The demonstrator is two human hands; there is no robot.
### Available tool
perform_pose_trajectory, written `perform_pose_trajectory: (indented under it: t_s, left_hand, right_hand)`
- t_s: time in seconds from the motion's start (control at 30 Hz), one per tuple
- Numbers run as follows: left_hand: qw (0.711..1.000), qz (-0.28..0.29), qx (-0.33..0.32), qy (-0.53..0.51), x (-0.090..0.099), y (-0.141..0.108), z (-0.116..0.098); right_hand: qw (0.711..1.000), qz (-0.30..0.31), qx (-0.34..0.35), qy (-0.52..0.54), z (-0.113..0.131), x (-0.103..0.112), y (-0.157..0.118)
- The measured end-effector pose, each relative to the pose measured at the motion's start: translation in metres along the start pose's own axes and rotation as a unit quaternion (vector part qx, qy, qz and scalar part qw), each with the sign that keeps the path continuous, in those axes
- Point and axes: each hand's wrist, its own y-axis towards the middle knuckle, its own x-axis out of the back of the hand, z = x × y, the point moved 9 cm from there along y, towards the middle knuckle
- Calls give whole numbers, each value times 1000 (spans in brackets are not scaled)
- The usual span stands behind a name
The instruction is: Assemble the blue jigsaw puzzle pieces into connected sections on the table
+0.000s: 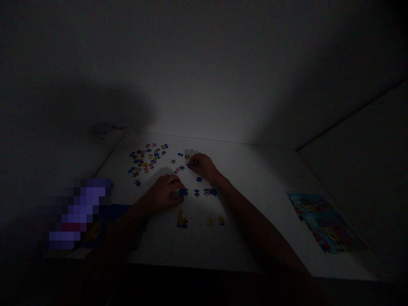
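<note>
The picture is dark. My left hand [165, 191] rests on the white table with curved fingers, its fingertips at a blue puzzle piece [184, 192]. Farther forward, my right hand [202, 165] is closed in a pinch on a small puzzle piece [189, 165], mostly hidden by the fingers. Between the hands lie a blue piece [199, 179] and a small blue piece [196, 193]. Joined blue pieces [210, 192] sit beside the right wrist. Nearer the front edge are a yellow and blue joined section [182, 219] and two yellowish pieces, one of them here [210, 221].
Several loose puzzle pieces [145, 161] are spread at the table's back left. A colourful picture sheet [328, 223] lies at the right. Under my left forearm is a dark blue printed item [95, 231], with a blurred-out purple shape above it. The white table [255, 170] meets walls behind.
</note>
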Motion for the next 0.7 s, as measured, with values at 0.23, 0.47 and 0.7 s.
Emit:
perform_pose_trajectory:
  t_s: [0.23,0.47,0.7]
  left_hand:
    - [1000,-3,12,-1,-1,0,2]
    - [1000,6,10,4,-1,0,0]
    - [1000,-3,11,8,-2,-1,1]
  right_hand:
    - [994,48,-3,102,8,1,-4]
    - [984,106,-7,142,18,4,-10]
    - [965,168,-13,200,28,13,-53]
